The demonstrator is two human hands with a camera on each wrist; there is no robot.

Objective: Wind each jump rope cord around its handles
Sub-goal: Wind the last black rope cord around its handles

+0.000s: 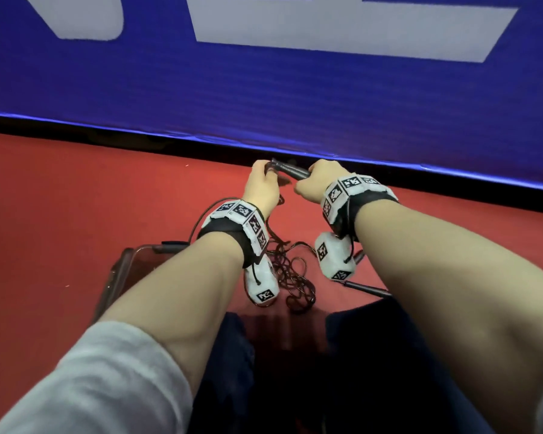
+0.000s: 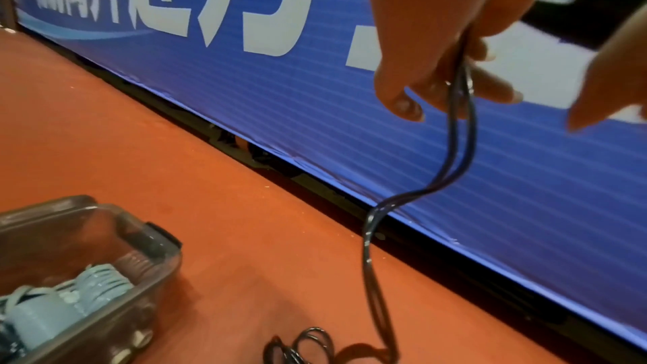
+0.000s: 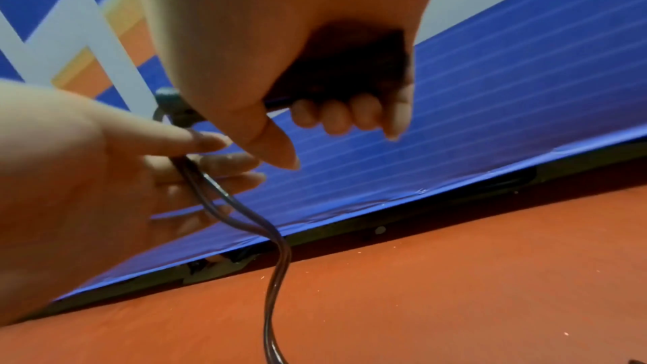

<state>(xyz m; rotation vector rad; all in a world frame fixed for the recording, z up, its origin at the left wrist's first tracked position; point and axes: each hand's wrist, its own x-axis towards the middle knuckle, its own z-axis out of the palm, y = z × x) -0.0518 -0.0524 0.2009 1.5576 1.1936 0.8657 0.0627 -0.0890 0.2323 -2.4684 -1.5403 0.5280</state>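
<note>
Head view shows both hands raised over a red floor, close to a blue banner with large white lettering and a ribbed, corrugated face. The right hand has its fingers curled round a pair of dark, slim handles held side by side, roughly level, their free ends pointing toward the left hand. From the right wrist view, four fingertips wrap under the black grip, and a small rounded cap sits at the handles' end. The left hand pinches a doubled run of cord just beside that end; the cord is thin, glossy and dark, its two strands lying together and hanging in a soft S-curve toward the floor. Down there the rest of it lies in a loose tangle of small loops, between the forearms and in front of the person's dark-trousered knees. Another dark handle lies on the floor near the right forearm. To the left sits a clear, smoky plastic box with rounded corners and a dark latch; inside is a pale blue-grey rope wound in tight, even coils round its handles. Both wrists wear black straps carrying white blocks printed with square black markers.
</note>
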